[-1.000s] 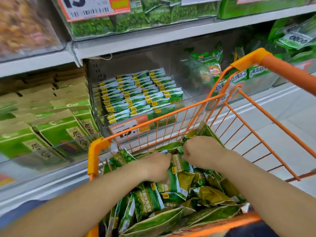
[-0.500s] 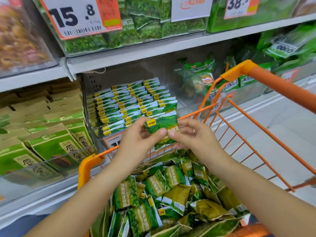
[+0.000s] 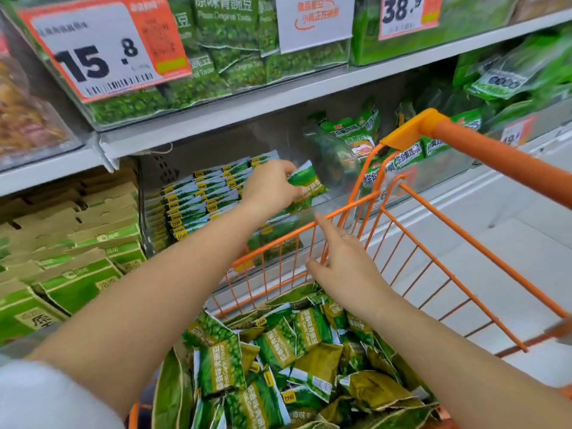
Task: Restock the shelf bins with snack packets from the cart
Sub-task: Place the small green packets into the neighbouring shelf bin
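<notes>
My left hand [image 3: 270, 184] grips a small green snack packet [image 3: 307, 183] and holds it over the clear shelf bin [image 3: 337, 209], at the right end of the rows of matching packets [image 3: 204, 196] stacked inside. My right hand [image 3: 343, 261] hovers with relaxed, straight fingers just inside the front rim of the orange wire cart [image 3: 464, 243], holding nothing. Below it, the cart holds a heap of loose green snack packets [image 3: 278, 351].
Green and brown cartons [image 3: 71, 258] fill the bin to the left. A neighbouring bin at right holds larger green bags [image 3: 349, 131]. The upper shelf [image 3: 278, 97] carries pea bags and price tags. The cart's orange handle [image 3: 501, 159] crosses the right side; pale floor lies beyond.
Both hands lifted a packet from the cart. Now my left hand alone has carried it forward to the bin, while my right hand has let go and dropped back to the cart rim.
</notes>
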